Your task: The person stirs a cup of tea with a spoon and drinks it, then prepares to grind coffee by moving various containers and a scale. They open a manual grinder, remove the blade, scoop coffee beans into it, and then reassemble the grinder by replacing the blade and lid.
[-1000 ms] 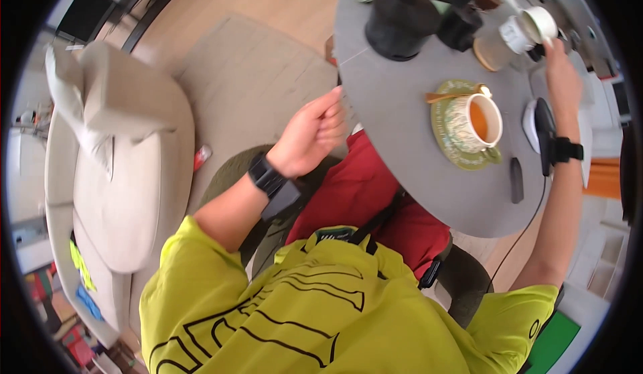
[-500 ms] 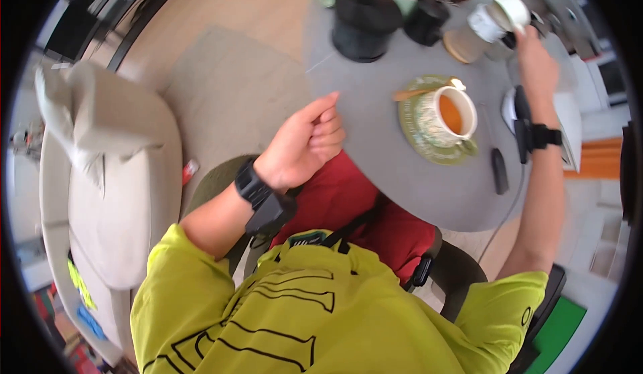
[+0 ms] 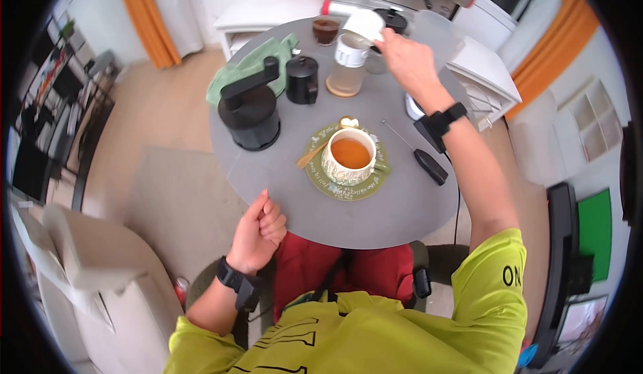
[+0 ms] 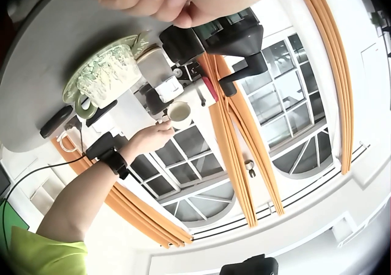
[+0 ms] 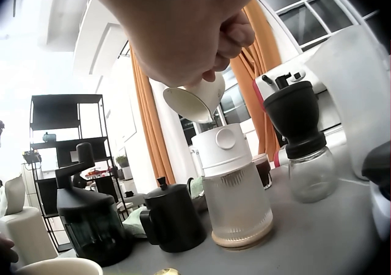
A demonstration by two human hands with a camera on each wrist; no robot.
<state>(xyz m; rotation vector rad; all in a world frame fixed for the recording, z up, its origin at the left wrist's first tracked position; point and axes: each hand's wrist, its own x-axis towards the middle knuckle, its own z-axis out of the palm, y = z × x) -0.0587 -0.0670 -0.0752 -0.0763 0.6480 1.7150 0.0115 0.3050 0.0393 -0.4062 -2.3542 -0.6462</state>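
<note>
My right hand (image 3: pixel 412 62) grips a small white cup (image 3: pixel 365 22) and tilts it over a ribbed clear jar (image 3: pixel 345 76) with a white top. In the right wrist view, the lip of the cup (image 5: pixel 189 104) hangs just above that white top (image 5: pixel 223 146), with a thin trickle at the lip. Some liquid shows in the jar. My left hand (image 3: pixel 256 233) holds nothing; its fingers curl loosely by the table's near edge. Between the hands, a patterned teacup (image 3: pixel 338 173) of amber liquid stands on a green saucer (image 3: pixel 372 192), beside a wooden spoon (image 3: pixel 311 156).
A black crank-handled container (image 3: pixel 251 119) and a small black lidded pot (image 3: pixel 303 79) stand left of the jar. Behind are a green cloth (image 3: pixel 248 66) and a glass of dark liquid (image 3: pixel 326 31). A black-handled whisk (image 3: pixel 431 167) lies at right; a hand grinder (image 5: pixel 299 116) stands beyond the jar.
The head view has swung round toward the table, so everything sits further left and lower. My right hand keeps the white cup tilted over the jar. My left hand stays loosely curled.
</note>
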